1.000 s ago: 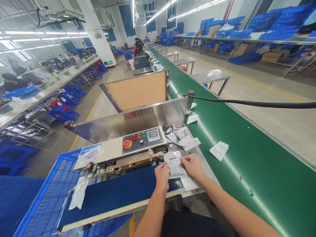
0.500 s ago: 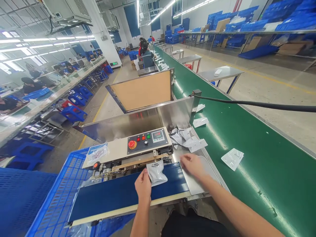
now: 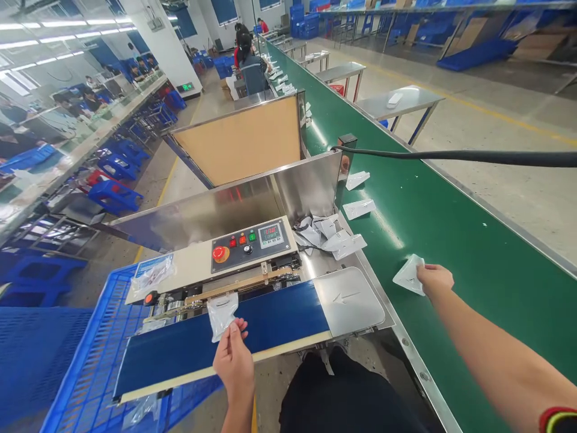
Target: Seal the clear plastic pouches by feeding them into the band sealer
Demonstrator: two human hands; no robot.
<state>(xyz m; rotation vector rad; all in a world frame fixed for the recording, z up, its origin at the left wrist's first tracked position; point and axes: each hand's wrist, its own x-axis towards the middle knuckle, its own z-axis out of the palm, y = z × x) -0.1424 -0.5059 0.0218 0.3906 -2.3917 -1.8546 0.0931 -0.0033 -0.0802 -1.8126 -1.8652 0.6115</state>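
A white plastic pouch (image 3: pixel 222 314) is at the sealing machine (image 3: pixel 205 264), its top edge against the machine's sealing strip and its body over the blue belt (image 3: pixel 279 313). My left hand (image 3: pixel 234 355) pinches the lower right corner of this pouch. Out over the green conveyor (image 3: pixel 451 240), my right hand (image 3: pixel 435 281) has its fingers closed on the edge of another white pouch (image 3: pixel 409 275). Several more pouches (image 3: pixel 331 234) lie in a heap at the machine's right end. Fingertips of the right hand are partly hidden.
Two pouches (image 3: pixel 359 209) lie on the near part of the green conveyor. A black cable (image 3: pixel 451 156) crosses above it. A steel panel (image 3: pixel 234 207) stands behind the machine, and a blue crate (image 3: pixel 97 349) is at its left. Other people (image 3: pixel 250 63) sit farther along.
My right hand has moved right from the metal plate to the pouch on the green conveyor and gripped it. The pouch at the machine has travelled left, with my left hand following.
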